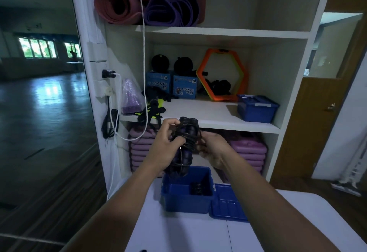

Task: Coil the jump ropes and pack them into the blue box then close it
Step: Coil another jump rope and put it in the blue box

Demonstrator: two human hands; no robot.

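A dark jump rope (187,132), its cord wound round the upright handles, is held in the air in front of the shelf. My left hand (165,144) grips the bundle from the left. My right hand (213,148) pinches the cord on the bundle's right side. Below it, an open blue box (186,200) stands on the white table, with another coiled dark rope (197,188) lying inside. The box's blue lid (228,206) lies flat to the right of it.
A white shelf unit (218,120) stands behind the table (178,234). Its middle shelf holds a closed blue box (257,108), an orange hexagon ring (222,75), two printed blue cartons (184,87) and more black ropes (153,111). Rolled mats lie above, purple pads below.
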